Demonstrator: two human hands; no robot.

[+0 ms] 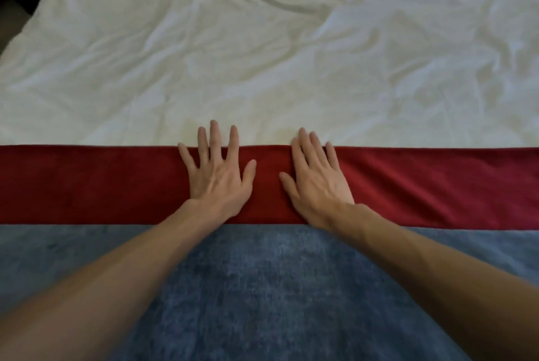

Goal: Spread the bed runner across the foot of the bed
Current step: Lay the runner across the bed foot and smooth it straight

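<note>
A rumpled white duvet covers the bed, with a blue cloth nearest the person. Between them lies the red bed runner, its long axis left to right and both ends out of view. The left hand and right hand rest flat at its middle, each grip open and holding nothing. Smoothing would likely go outward, each hand toward its own side.

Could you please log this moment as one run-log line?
left hand: flat on runner | right hand: flat on runner | runner: laid across bed
</note>
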